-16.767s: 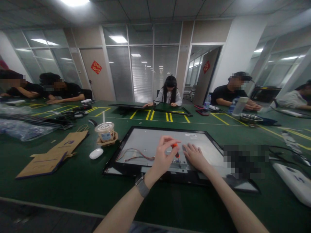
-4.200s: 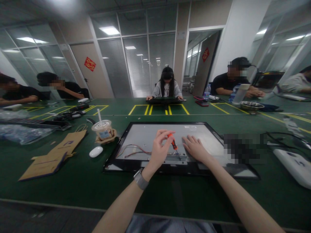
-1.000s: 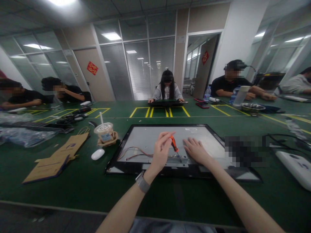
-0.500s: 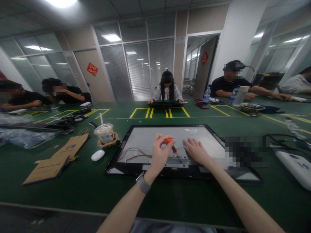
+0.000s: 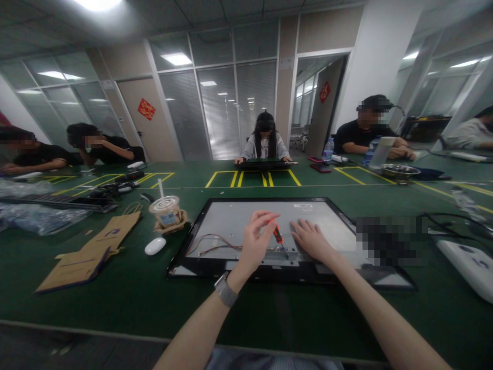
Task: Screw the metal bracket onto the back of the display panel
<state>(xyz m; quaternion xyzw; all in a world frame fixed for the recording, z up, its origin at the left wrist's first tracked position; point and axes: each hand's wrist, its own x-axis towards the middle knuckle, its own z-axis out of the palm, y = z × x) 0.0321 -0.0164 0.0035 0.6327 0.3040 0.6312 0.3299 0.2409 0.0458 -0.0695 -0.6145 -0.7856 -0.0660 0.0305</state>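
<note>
A monitor panel (image 5: 231, 218) lies face down on the green table, its grey metal back up inside a black frame. My left hand (image 5: 254, 241) is closed round the handle of a small orange screwdriver (image 5: 276, 233), whose tip rests on a metal bracket (image 5: 287, 253) near the panel's front edge. My right hand (image 5: 311, 240) lies flat with fingers spread on the panel just right of the tool. Red and brown wires (image 5: 210, 243) run across the panel to the left of my hands.
Left of the panel stand a lidded drink cup with a straw (image 5: 166, 210), a white mouse (image 5: 154, 245) and a flat paper bag (image 5: 90, 250). A white device (image 5: 467, 264) and cables lie at the right. Several people sit around the table; one opposite works on a dark panel (image 5: 265, 164).
My left fingers have shifted on the screwdriver handle over the last second, turning it in place. My right hand and the panel have stayed put.
</note>
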